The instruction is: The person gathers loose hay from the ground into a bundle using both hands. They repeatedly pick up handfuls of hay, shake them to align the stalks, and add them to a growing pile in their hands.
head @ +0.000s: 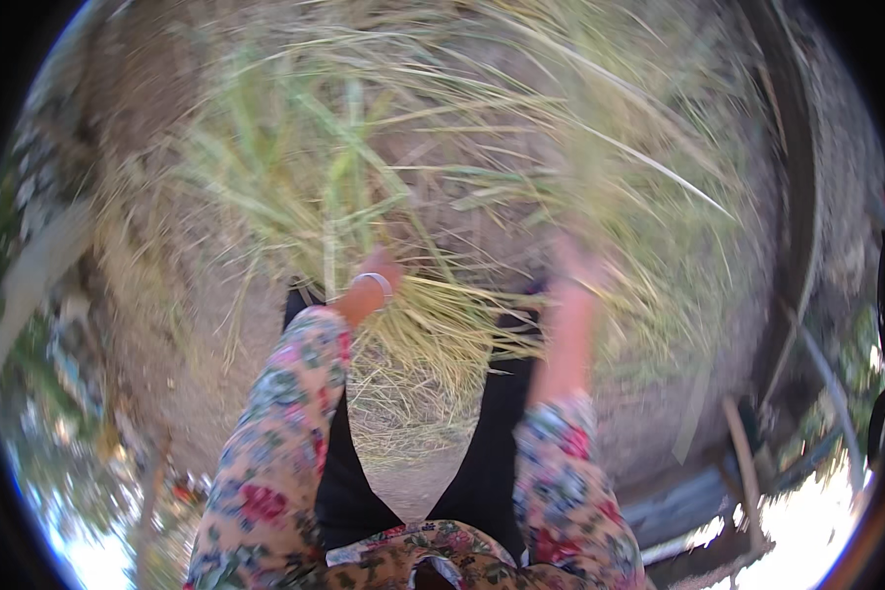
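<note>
My left hand, with a pale bangle at its wrist, is closed around a bunch of long green-yellow grass stalks. Straw-coloured ends fan out to the right of that hand, between my black-clad legs. My right hand is strongly blurred, and its fingers do not show clearly. A blurred upright bunch of grass rises from it and seems to be in its grip. Floral sleeves cover both forearms.
Loose cut stalks lie strewn over brown bare earth. A dark curved edge runs along the right side. Wooden poles stand at lower right, and a pale beam or post is at the left rim.
</note>
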Demonstrator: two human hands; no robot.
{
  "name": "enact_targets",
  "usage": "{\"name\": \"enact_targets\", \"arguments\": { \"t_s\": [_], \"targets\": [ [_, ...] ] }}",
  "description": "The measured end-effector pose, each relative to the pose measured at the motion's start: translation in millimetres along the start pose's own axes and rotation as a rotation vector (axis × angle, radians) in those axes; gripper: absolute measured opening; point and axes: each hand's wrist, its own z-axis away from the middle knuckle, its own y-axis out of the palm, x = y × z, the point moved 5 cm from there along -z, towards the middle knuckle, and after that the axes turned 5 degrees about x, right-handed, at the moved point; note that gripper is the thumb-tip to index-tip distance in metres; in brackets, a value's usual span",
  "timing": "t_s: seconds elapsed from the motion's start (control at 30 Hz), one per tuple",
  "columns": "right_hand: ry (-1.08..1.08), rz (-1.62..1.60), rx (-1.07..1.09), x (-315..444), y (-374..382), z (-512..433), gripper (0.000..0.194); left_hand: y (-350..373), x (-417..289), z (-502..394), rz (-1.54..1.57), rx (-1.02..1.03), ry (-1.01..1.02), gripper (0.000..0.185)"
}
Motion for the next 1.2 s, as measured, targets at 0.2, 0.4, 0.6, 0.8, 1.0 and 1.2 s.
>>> {"name": "enact_targets", "arguments": {
  "t_s": [0.2,0.4,0.6,0.8,1.0,1.2],
  "targets": [
    [0.474,-1.21,0.52,133,263,93,0.048,42,0,32,-0.006,-0.521,0.07,0.029],
    [-0.011,-0.416,0.569,40,121,55,0.038,5,-7,13,0.373,-0.301,0.107,0.034],
    [-0.39,0.55,0.005,-60,-41,-106,0.073,-119,-9,45,1.235,0.148,0.226,0.036],
    [-0.662,0.87,0.013,-64,-34,-201,0.086,-217,80,-15,0.243,-0.796,-0.09,0.052],
    [-0.597,1.041,0.215,-153,-2,-126,0.083,-144,138,-45,0.047,-0.363,-0.44,0.062],
    [-0.506,0.942,0.212,-178,9,-125,0.059,-85,147,-6,0.163,-0.332,-0.505,0.059]
  ]
}}
